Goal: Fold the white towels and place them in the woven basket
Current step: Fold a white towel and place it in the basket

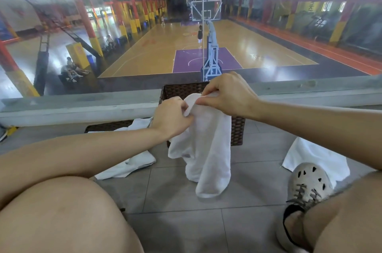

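Head cam here: I'm holding a white towel (206, 149) up in front of the woven basket (237, 130). My left hand (172, 117) is curling round a bunched bit of its top edge. My right hand (229, 95) is pinching the fold just beside it, over the basket's rim. The rest is hanging down toward the tiled floor (186, 221). A second towel (132, 161) is lying on the floor under my left forearm, and a third towel (306, 153) is sitting by my shoe (308, 180) on the right.
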Demonstrator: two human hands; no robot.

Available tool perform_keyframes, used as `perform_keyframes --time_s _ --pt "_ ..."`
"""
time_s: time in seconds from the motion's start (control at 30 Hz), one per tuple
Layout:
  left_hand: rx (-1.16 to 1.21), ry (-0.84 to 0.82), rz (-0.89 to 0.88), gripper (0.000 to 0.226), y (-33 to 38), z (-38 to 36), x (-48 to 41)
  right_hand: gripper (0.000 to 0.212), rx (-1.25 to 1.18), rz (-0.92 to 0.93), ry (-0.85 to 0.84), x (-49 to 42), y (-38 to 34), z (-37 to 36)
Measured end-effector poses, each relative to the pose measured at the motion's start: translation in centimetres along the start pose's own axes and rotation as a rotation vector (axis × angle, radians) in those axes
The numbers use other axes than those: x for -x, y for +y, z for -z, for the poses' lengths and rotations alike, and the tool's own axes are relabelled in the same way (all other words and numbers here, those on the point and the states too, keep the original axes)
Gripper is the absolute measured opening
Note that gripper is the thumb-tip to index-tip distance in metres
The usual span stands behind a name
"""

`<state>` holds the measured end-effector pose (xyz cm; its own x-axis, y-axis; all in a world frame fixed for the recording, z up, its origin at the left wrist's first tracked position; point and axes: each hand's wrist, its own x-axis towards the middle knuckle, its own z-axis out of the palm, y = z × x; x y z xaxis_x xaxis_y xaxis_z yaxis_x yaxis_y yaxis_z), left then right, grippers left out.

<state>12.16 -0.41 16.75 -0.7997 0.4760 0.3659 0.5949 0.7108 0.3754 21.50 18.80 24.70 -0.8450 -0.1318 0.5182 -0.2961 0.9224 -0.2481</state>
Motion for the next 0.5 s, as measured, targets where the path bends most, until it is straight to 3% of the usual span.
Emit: perform_keyframes --time_s 0.13,0.33,0.5 --pt "-0.09 -0.123 0.027 0.018 -3.5 -0.3 -0.5 0.015 0.03 -0.131 -0.037 0.4 2.6 1.0" --pt "-0.071 -0.172 -0.066 0.013 -4.9 1.1 1.1 0.031 0.214 -0.219 -0.351 1.9 6.8 -0.2" --pt "-0.127 -0.134 -0.02 0.024 -7.5 2.9 1.2 0.027 0.351 -0.213 -0.35 2.7 8.3 0.1"
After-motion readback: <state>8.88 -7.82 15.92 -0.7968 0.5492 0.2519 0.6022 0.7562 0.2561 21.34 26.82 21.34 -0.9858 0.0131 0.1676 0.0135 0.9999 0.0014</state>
